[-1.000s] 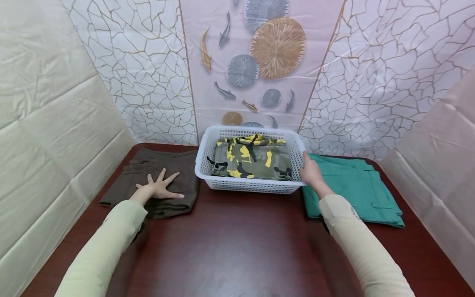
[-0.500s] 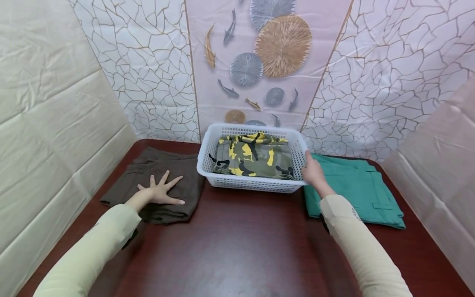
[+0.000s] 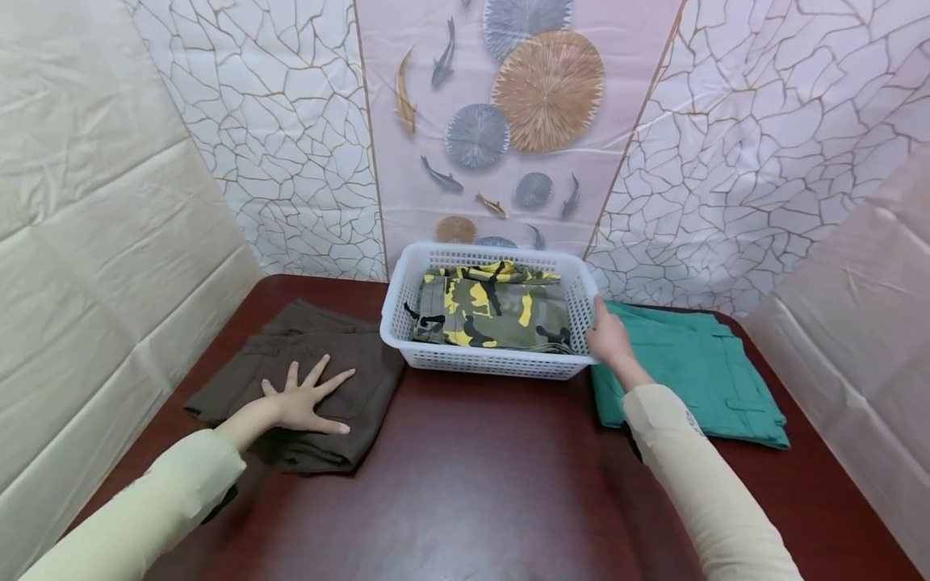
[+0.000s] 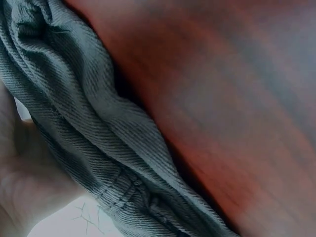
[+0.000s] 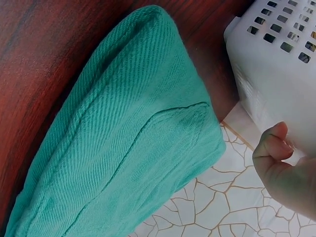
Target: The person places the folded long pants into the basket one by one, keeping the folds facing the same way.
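Note:
In the head view, my left hand [image 3: 298, 406] lies with spread fingers on folded dark brown trousers [image 3: 363, 387] at the left of the table. The left wrist view shows the trousers' layered folds [image 4: 103, 123] close up, with part of the hand [image 4: 29, 173] beside them. My right hand [image 3: 612, 340] grips the right rim of a white plastic basket [image 3: 479, 365], its thumb over the edge. Inside the basket sits a folded yellow, grey and black camouflage garment [image 3: 501, 311]. Curled fingers [image 5: 274, 148] show at the basket's end wall in the right wrist view.
Folded green trousers [image 3: 697, 371] lie at the right, partly under my right wrist in the head view. The dark red table [image 3: 465, 468] runs back to a patterned cloth wall [image 3: 305, 161] behind the basket. Pale padded walls [image 3: 94, 242] flank both sides.
The brown trousers have slid toward me with my left hand on them, and turned slightly. The right hand keeps its grip, and the basket stays about where it was.

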`<state>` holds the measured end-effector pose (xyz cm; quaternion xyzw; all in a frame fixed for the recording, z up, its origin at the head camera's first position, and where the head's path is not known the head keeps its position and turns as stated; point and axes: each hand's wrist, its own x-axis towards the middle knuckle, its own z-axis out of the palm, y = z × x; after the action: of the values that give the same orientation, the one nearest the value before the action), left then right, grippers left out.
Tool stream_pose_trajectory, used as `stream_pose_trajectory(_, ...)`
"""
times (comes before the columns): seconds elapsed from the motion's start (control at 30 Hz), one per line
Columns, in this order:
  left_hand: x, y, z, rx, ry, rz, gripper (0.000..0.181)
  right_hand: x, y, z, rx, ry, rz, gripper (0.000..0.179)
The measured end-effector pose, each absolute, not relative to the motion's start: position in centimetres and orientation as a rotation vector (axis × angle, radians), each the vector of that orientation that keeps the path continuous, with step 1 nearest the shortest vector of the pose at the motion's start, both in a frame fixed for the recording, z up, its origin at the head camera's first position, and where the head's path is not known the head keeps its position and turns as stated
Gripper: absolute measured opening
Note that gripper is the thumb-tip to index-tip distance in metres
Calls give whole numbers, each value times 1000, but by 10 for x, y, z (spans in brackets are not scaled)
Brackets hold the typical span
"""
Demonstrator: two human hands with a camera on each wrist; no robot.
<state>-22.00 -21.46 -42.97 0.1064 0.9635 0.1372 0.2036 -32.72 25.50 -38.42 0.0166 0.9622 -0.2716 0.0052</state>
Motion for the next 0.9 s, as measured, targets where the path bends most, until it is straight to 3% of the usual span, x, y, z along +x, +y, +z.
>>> stream_pose_trajectory(0.9,-173,-226,-428,524,2634,388,94,-325,255,-382,65,3015,-863,69)
